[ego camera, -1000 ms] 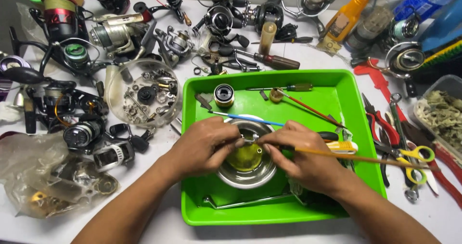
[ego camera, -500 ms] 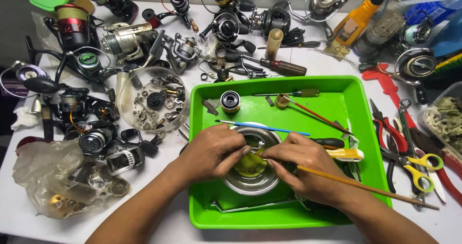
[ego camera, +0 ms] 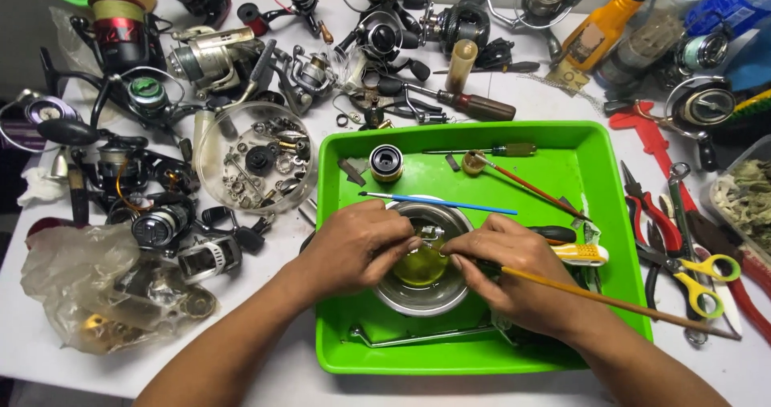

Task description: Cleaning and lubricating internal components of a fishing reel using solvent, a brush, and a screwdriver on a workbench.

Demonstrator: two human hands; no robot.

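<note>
Green plastic tray (ego camera: pixel 594 174) sits mid-worktop; inside it a round steel bowl (ego camera: pixel 401 299) holds yellowish liquid. Above the bowl, the left hand (ego camera: pixel 353 246) and right hand (ego camera: pixel 514 274) meet, their fingers pinching a small metal part (ego camera: pixel 430 234); the right also grips a thin orange-handled brush (ego camera: pixel 610 301). Many fishing reels (ego camera: pixel 201 54) beyond the tray look undone, so much work seems left.

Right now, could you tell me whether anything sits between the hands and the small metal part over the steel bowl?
Nothing visible does: the left hand and right hand already pinch the small metal part above the round steel bowl.
</note>
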